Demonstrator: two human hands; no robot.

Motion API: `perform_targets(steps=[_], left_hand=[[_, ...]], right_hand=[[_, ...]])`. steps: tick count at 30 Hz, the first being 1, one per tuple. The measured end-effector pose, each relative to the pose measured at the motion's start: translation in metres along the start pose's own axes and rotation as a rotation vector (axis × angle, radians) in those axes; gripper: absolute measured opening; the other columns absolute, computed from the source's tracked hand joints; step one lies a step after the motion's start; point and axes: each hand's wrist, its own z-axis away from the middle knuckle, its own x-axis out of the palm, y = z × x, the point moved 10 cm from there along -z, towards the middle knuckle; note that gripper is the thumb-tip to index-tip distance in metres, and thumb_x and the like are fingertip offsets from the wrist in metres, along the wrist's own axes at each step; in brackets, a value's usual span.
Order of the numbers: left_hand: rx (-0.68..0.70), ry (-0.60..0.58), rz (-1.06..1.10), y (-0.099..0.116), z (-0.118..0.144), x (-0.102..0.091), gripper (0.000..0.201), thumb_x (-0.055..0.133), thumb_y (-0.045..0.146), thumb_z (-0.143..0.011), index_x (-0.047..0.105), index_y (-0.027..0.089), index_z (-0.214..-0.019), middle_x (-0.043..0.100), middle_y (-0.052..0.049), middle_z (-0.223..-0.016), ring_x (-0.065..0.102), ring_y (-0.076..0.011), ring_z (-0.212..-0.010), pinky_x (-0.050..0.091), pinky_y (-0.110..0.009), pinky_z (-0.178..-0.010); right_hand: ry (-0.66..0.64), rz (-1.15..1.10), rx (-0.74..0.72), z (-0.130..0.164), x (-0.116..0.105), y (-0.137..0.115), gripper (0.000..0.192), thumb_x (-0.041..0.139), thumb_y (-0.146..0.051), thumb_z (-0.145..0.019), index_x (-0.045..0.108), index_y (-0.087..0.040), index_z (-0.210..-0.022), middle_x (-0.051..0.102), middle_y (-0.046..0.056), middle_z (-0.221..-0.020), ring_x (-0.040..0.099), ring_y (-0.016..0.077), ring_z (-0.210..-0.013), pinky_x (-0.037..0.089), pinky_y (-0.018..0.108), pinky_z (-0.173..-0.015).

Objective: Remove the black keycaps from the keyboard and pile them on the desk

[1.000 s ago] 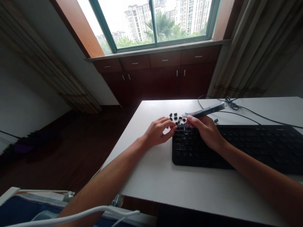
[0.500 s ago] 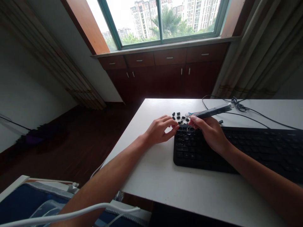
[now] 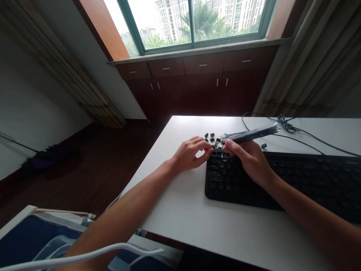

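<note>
My right hand (image 3: 249,156) grips a keycap puller (image 3: 255,133), a long dark handle with thin wire prongs that point down at the keys. The prongs reach the upper left part of a black keyboard (image 3: 239,201). At that corner of the keyboard, the thumb and forefinger of my left hand (image 3: 191,153) are pinched together; whatever lies between the fingertips is too small to make out. Several loose black keycaps (image 3: 212,134) are scattered behind the corner. Some key spots on the keyboard's left side look bare of caps.
Blue bristles of a brush (image 3: 229,135) show behind the right hand. One small black piece (image 3: 263,145) lies behind the keyboard. A black cable (image 3: 286,122) runs across the back of the white table (image 3: 180,218). A white cable (image 3: 113,247) crosses the lower left.
Both hands stay almost in place at the keyboard's corner. The keycap puller's wire prongs have shifted slightly left and down. The whole view has tilted a little.
</note>
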Motion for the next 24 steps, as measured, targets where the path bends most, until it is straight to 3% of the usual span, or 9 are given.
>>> perform_targets(steps=[5, 14, 24], left_hand=[[-0.012, 0.001, 0.022, -0.002, 0.001, -0.001, 0.008, 0.058, 0.023, -0.093, 0.063, 0.019, -0.096, 0.066, -0.005, -0.082, 0.058, -0.0161, -0.076, 0.051, -0.030, -0.068], [-0.009, 0.006, 0.025, 0.001, 0.003, -0.002, 0.007, 0.060, 0.022, -0.091, 0.064, 0.018, -0.096, 0.065, -0.004, -0.083, 0.057, -0.0158, -0.077, 0.050, -0.030, -0.068], [0.007, 0.014, 0.018, 0.010, 0.005, -0.004, 0.010, 0.059, 0.021, -0.091, 0.064, 0.018, -0.099, 0.068, -0.005, -0.086, 0.059, -0.0166, -0.079, 0.052, -0.031, -0.072]], right_hand=[[-0.051, -0.016, 0.017, 0.003, 0.006, 0.003, 0.023, 0.066, -0.043, -0.089, 0.070, -0.020, -0.086, 0.071, 0.004, -0.085, 0.067, 0.0206, -0.080, 0.054, 0.033, -0.073], [-0.077, 0.210, -0.159, 0.010, 0.017, -0.017, 0.013, 0.064, -0.032, -0.092, 0.069, -0.020, -0.096, 0.069, 0.006, -0.094, 0.066, 0.0217, -0.086, 0.053, 0.037, -0.078], [-0.170, 0.158, -0.109, 0.012, 0.020, -0.016, 0.014, 0.065, -0.032, -0.092, 0.070, -0.020, -0.098, 0.070, 0.005, -0.095, 0.068, 0.0214, -0.088, 0.055, 0.036, -0.080]])
